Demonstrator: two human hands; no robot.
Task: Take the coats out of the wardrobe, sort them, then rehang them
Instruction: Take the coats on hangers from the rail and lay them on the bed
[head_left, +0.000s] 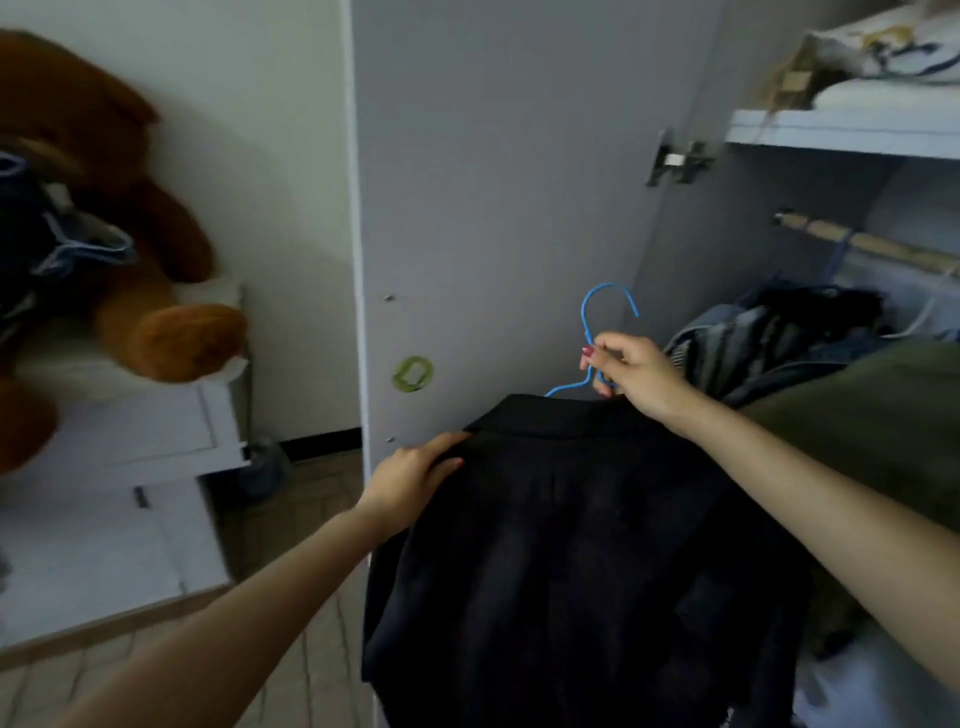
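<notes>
A black coat (571, 545) hangs on a blue wire hanger (597, 317) in front of the open wardrobe. My right hand (631, 371) pinches the hanger's neck just above the collar. My left hand (415, 475) grips the coat's left shoulder. Inside the wardrobe a wooden rail (883, 244) runs across, with several dark and denim garments (769, 338) hanging from it at the right. An olive green garment (883, 415) hangs nearest to me on the right, partly behind my right forearm.
The grey wardrobe door (493, 208) stands open behind the coat, with a green sticker (413, 373) on it. A shelf (841, 132) above the rail holds bedding. At the left, a white cabinet (130, 441) carries a big brown teddy bear (104, 234).
</notes>
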